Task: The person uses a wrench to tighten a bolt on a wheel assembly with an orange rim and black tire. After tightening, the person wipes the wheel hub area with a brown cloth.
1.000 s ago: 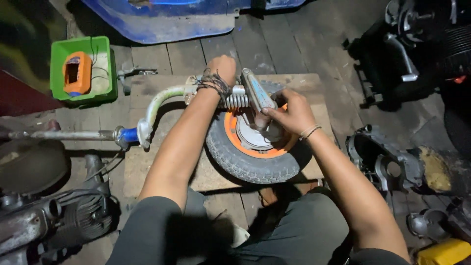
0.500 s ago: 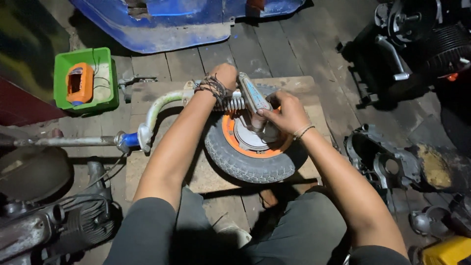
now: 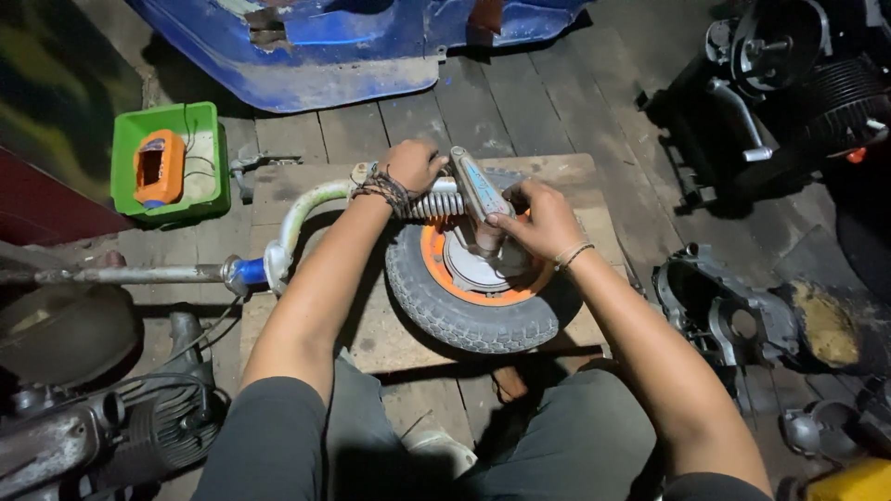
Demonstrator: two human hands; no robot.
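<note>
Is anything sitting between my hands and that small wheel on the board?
Nothing visible does. The right hand already rests on the hub of the wheel, and the left hand grips the coil spring just above the tyre. The green tray sits well off to the side.

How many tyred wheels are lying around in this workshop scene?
1. The small wheel with a grey tyre and orange rim lies flat on the wooden board, under the right hand; the left hand grips the coil spring beside it. Others may be hidden in the dark edges.

A repair workshop: engine parts [image 3: 798, 65] and scooter bodywork [image 3: 353, 46] litter the plank floor [image 3: 557, 102].
</note>
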